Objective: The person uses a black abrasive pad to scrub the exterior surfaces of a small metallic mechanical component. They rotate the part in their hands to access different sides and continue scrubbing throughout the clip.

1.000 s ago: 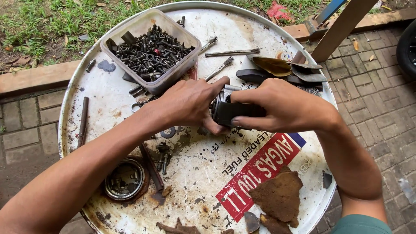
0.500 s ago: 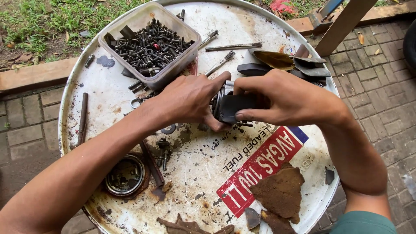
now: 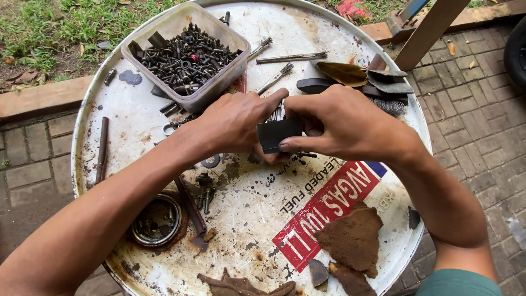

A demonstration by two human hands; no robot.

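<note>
Two hands meet mid-frame over white drum lid [image 3: 350, 33]: right hand [image 3: 339, 123] pinches small black block [image 3: 278, 134], left hand [image 3: 235, 123] fingers curled steadying it from below; tub of bolts [image 3: 186, 52] upper left, within reach.

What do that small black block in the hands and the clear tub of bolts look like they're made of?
Black block: probably matte rubber or plastic, judging by its dull, even surface; unclear which. Tub: translucent plastic with cloudy see-through walls. Bolts inside: dark, oily-looking metal.
</note>
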